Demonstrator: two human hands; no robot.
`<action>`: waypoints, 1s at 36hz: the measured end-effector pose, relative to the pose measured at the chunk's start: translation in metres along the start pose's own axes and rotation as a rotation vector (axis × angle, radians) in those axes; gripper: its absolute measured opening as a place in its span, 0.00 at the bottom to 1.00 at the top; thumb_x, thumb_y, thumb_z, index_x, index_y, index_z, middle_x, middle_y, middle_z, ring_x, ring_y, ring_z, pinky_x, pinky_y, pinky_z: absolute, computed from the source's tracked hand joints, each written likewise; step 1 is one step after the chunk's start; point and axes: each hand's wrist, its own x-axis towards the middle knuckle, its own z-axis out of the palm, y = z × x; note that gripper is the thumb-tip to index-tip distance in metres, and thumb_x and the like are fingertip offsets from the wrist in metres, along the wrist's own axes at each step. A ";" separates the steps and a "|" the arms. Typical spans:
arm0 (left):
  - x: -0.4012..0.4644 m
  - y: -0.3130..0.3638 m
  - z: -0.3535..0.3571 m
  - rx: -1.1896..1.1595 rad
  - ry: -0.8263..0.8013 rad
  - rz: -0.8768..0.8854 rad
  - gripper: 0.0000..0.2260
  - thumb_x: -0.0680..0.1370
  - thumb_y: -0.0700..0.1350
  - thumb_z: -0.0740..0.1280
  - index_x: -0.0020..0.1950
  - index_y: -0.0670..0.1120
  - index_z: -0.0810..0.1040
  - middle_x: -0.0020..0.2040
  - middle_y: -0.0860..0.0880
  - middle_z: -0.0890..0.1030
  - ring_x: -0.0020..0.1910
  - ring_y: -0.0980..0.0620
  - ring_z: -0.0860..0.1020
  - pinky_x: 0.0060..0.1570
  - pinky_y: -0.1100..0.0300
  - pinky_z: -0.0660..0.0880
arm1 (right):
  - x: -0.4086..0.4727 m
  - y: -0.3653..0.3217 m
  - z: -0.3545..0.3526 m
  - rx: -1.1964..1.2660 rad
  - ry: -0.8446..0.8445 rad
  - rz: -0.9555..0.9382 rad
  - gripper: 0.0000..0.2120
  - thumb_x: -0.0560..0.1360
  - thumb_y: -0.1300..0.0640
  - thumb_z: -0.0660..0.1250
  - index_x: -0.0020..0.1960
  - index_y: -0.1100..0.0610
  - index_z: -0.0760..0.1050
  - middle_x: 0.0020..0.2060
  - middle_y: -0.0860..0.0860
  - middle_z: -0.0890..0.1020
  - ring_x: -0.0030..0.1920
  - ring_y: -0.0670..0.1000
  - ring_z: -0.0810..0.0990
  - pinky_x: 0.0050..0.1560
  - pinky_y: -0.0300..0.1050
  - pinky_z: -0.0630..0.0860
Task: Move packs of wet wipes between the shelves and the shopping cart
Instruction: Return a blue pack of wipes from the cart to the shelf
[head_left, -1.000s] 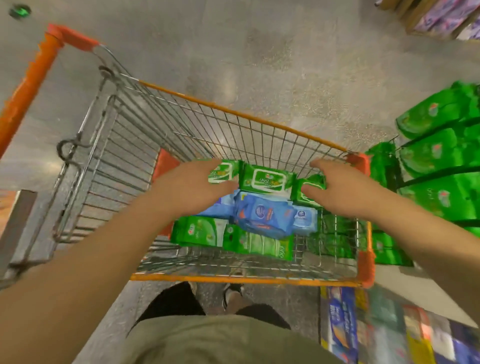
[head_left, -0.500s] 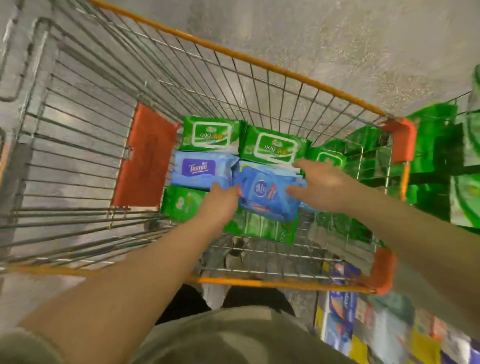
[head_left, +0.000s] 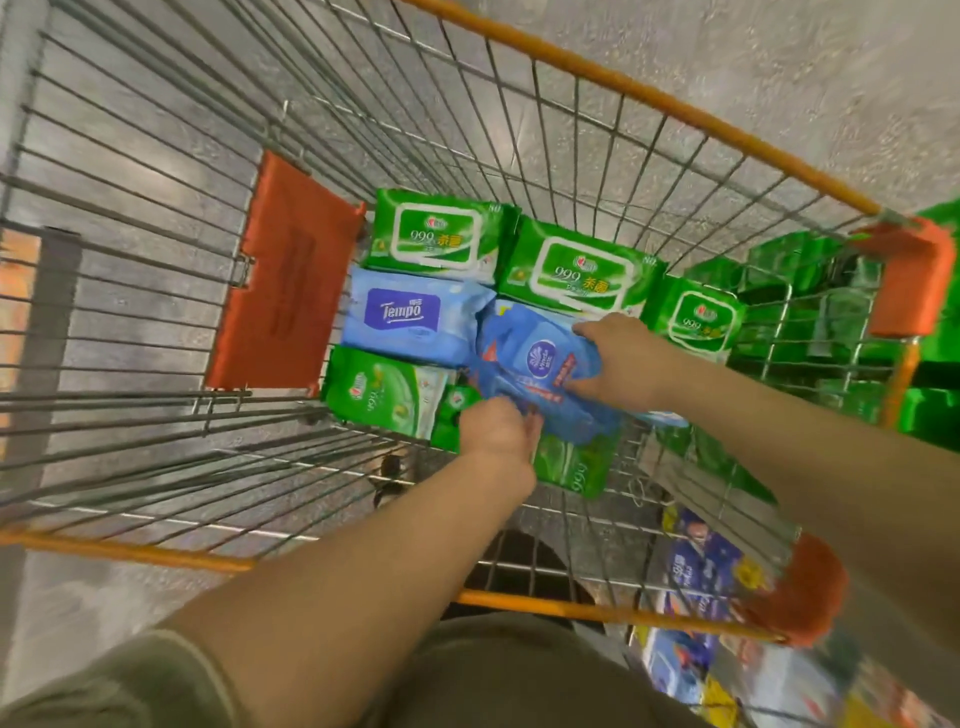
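Observation:
Both arms reach down into the wire shopping cart (head_left: 644, 98). My right hand (head_left: 621, 364) grips the right side of a dark blue wet-wipe pack (head_left: 530, 364), thumb on top. My left hand (head_left: 498, 431) grips the same pack's near left edge. The blue pack lies on top of other packs. Around it sit a light blue Tempo pack (head_left: 410, 317) and several green 999 packs, two at the back (head_left: 441, 234) (head_left: 582, 270), one at the right (head_left: 696, 317), one at the near left (head_left: 384, 389).
An orange flap (head_left: 285, 280) stands at the cart's left end. Green packs fill shelves (head_left: 930, 379) beyond the cart's right side. Colourful packs (head_left: 701, 577) lie on a low shelf at lower right. Grey floor surrounds the cart.
Both hands dropped from above the cart rim into the basket and closed on the dark blue pack. The view moved closer over the cart.

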 end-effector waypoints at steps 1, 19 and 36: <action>0.002 -0.001 0.002 0.024 0.004 0.010 0.08 0.84 0.36 0.59 0.48 0.46 0.72 0.44 0.48 0.77 0.39 0.54 0.77 0.41 0.63 0.77 | 0.003 0.001 0.001 -0.001 -0.023 0.006 0.27 0.68 0.33 0.69 0.54 0.55 0.76 0.49 0.60 0.79 0.53 0.62 0.76 0.50 0.48 0.71; 0.023 -0.021 0.015 -0.075 0.022 0.181 0.13 0.85 0.43 0.65 0.69 0.45 0.76 0.58 0.44 0.84 0.39 0.52 0.83 0.31 0.62 0.79 | 0.006 0.007 0.025 0.451 -0.096 0.029 0.54 0.46 0.23 0.78 0.64 0.49 0.71 0.58 0.47 0.80 0.55 0.50 0.81 0.53 0.52 0.82; -0.024 0.009 0.006 -0.017 -0.169 0.333 0.39 0.59 0.57 0.84 0.65 0.54 0.71 0.63 0.46 0.83 0.55 0.47 0.85 0.55 0.44 0.83 | -0.054 -0.011 -0.008 1.039 0.062 0.110 0.24 0.67 0.55 0.81 0.60 0.53 0.77 0.50 0.50 0.87 0.49 0.55 0.86 0.56 0.56 0.82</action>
